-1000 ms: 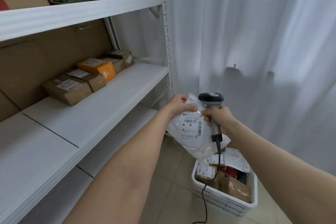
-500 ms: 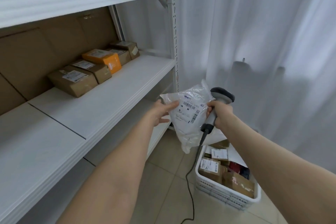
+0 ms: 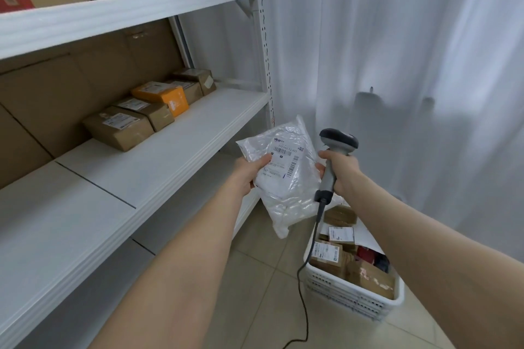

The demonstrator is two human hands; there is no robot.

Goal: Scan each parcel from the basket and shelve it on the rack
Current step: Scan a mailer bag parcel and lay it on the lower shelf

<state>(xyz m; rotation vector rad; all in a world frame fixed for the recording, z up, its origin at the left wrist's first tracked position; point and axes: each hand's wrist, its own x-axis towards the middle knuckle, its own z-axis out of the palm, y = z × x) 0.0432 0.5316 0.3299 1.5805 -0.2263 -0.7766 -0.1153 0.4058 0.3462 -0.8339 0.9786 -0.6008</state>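
Parcel, a white plastic bag with its label facing me, is pinched at one edge in my left hand. My right hand is wrapped round the scanner handle just beside it. Basket with other packages sits on the floor below, and the rack with brown boxes on its middle shelf is beyond.

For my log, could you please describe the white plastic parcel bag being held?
The white crinkled plastic parcel bag looks soft, its barcode label facing the camera. It hangs tilted in the air beside the white metal rack. The left hand grips its left edge, thumb by the label; the right hand, holding a grey handheld scanner, is at its right edge.
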